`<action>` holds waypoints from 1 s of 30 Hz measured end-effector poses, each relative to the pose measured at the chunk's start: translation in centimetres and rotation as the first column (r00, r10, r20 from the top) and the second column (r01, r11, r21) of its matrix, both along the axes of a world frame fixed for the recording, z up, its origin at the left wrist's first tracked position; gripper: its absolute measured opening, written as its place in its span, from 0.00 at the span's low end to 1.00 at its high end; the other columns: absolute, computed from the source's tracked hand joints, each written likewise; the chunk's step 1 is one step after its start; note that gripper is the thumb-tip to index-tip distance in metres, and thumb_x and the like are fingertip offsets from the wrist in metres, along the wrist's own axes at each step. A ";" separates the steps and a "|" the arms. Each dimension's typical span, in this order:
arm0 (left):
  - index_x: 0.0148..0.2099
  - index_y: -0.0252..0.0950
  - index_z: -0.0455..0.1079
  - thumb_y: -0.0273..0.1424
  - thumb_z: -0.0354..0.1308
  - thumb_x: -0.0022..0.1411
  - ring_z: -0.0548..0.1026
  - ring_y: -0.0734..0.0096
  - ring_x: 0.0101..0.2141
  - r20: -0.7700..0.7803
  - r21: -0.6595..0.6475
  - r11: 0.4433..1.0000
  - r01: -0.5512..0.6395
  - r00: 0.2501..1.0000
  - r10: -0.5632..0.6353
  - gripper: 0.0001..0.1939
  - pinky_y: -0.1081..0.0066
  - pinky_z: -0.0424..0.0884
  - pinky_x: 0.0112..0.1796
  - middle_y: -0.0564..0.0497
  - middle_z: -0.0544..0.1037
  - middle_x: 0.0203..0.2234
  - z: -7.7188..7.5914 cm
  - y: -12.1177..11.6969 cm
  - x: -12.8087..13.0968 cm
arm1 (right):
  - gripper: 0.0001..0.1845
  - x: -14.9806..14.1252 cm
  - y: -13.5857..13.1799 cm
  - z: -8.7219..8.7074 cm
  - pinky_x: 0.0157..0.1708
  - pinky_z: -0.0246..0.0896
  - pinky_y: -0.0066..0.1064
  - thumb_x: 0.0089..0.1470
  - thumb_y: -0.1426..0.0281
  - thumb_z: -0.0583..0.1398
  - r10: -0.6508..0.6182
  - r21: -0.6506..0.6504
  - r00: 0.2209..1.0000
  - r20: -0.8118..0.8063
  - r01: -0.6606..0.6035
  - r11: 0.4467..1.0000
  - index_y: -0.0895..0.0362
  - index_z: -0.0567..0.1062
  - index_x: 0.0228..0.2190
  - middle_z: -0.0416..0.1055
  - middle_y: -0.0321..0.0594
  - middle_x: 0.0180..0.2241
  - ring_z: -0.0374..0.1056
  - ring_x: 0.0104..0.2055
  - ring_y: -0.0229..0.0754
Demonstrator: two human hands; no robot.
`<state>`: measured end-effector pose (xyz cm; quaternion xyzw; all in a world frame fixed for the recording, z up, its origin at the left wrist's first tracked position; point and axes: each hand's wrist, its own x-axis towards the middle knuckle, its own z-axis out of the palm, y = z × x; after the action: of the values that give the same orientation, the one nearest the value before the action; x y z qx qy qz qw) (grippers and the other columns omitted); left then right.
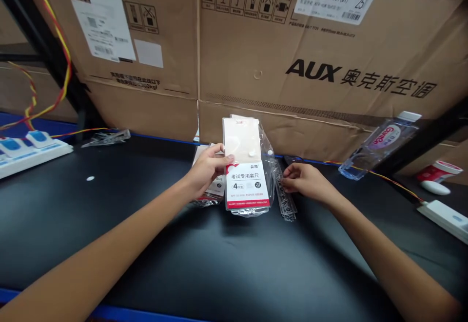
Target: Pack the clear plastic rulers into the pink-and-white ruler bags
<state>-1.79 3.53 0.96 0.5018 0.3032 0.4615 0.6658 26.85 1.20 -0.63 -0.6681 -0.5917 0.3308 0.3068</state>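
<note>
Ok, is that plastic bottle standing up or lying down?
Lying down: the clear plastic bottle rests on its side on the black table, its cap end pointing away toward the cardboard box.

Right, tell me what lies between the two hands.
The head view shows a bagged exam ruler set held up by the left hand, then a clear plastic ruler beside the right hand.

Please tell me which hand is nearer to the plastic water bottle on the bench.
Right. The right hand is left of the water bottle, at a clear ruler; the left hand, gripping a packaged ruler set, is farther left.
</note>
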 end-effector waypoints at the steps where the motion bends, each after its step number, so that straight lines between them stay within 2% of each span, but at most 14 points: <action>1: 0.38 0.35 0.68 0.30 0.68 0.53 0.78 0.67 0.32 0.000 -0.005 1.000 -0.003 1.000 0.003 0.13 0.68 0.70 0.35 0.50 0.80 0.31 0.0 0.1 0.0 | 0.12 0.0 0.0 0.0 0.28 0.71 0.33 0.44 0.69 0.67 -0.003 0.000 0.999 0.038 0.003 1.000 0.55 0.70 0.31 0.77 0.39 0.24 0.77 0.27 0.46; 5: 0.37 0.36 0.68 0.30 0.68 0.52 0.77 0.67 0.30 -0.006 -0.015 1.000 -0.014 1.000 0.014 0.13 0.68 0.69 0.34 0.51 0.80 0.30 -0.1 0.3 -0.2 | 0.15 0.1 0.2 0.0 0.22 0.65 0.31 0.45 0.66 0.66 0.003 0.010 0.970 0.243 -0.005 1.000 0.54 0.68 0.35 0.75 0.34 0.20 0.72 0.21 0.43; 9: 0.35 0.36 0.67 0.31 0.68 0.52 0.76 0.69 0.29 -0.035 -0.009 1.000 -0.024 0.999 0.024 0.12 0.70 0.68 0.32 0.51 0.79 0.29 -0.4 0.4 -0.2 | 0.15 0.0 0.2 0.0 0.24 0.61 0.30 0.46 0.65 0.65 0.012 0.052 0.929 0.370 -0.034 0.998 0.54 0.67 0.35 0.74 0.31 0.19 0.71 0.22 0.41; 16: 0.36 0.36 0.68 0.32 0.68 0.52 0.76 0.68 0.29 -0.070 -0.001 1.000 -0.027 0.997 0.027 0.12 0.69 0.69 0.32 0.51 0.79 0.30 -0.7 0.5 -0.2 | 0.11 -0.1 0.2 0.2 0.27 0.60 0.30 0.44 0.66 0.64 -0.006 0.131 0.902 0.432 -0.056 0.990 0.54 0.71 0.32 0.76 0.34 0.25 0.71 0.27 0.41; 20: 0.38 0.36 0.69 0.32 0.67 0.54 0.77 0.66 0.31 -0.072 0.011 1.000 -0.009 0.997 0.010 0.12 0.67 0.70 0.34 0.49 0.80 0.32 -0.9 0.5 -0.2 | 0.08 -0.3 0.0 0.3 0.32 0.62 0.32 0.48 0.65 0.63 -0.030 0.208 0.893 0.450 -0.072 0.976 0.55 0.73 0.31 0.76 0.39 0.30 0.72 0.32 0.43; 23: 0.40 0.36 0.70 0.32 0.67 0.54 0.77 0.67 0.31 -0.076 0.001 1.000 -0.002 0.997 0.002 0.12 0.68 0.70 0.34 0.50 0.80 0.32 -0.9 0.5 -0.2 | 0.11 -0.8 -0.4 0.2 0.35 0.63 0.33 0.50 0.62 0.63 -0.033 0.231 0.865 0.500 -0.097 0.968 0.56 0.73 0.33 0.76 0.43 0.35 0.72 0.37 0.46; 27: 0.38 0.36 0.70 0.31 0.67 0.52 0.77 0.67 0.30 -0.071 -0.021 1.000 -0.013 0.997 0.011 0.12 0.68 0.70 0.33 0.51 0.79 0.30 -0.7 0.4 -0.1 | 0.18 -1.8 -0.9 -0.4 0.39 0.62 0.36 0.52 0.59 0.62 -0.010 0.233 0.791 0.612 -0.169 0.958 0.57 0.73 0.42 0.75 0.48 0.43 0.71 0.43 0.51; 30: 0.38 0.36 0.70 0.31 0.68 0.52 0.77 0.68 0.29 -0.075 -0.029 1.000 -0.009 0.997 0.007 0.12 0.69 0.70 0.33 0.51 0.80 0.30 -0.6 0.3 -0.1 | 0.16 -2.2 -1.1 -0.7 0.40 0.61 0.36 0.55 0.61 0.60 0.016 0.215 0.762 0.648 -0.203 0.955 0.57 0.75 0.42 0.75 0.48 0.44 0.71 0.44 0.52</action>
<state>-1.87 3.79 0.40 0.5077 0.3367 0.4404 0.6594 24.60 0.13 -1.29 -0.6558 -0.7385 0.0167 0.1558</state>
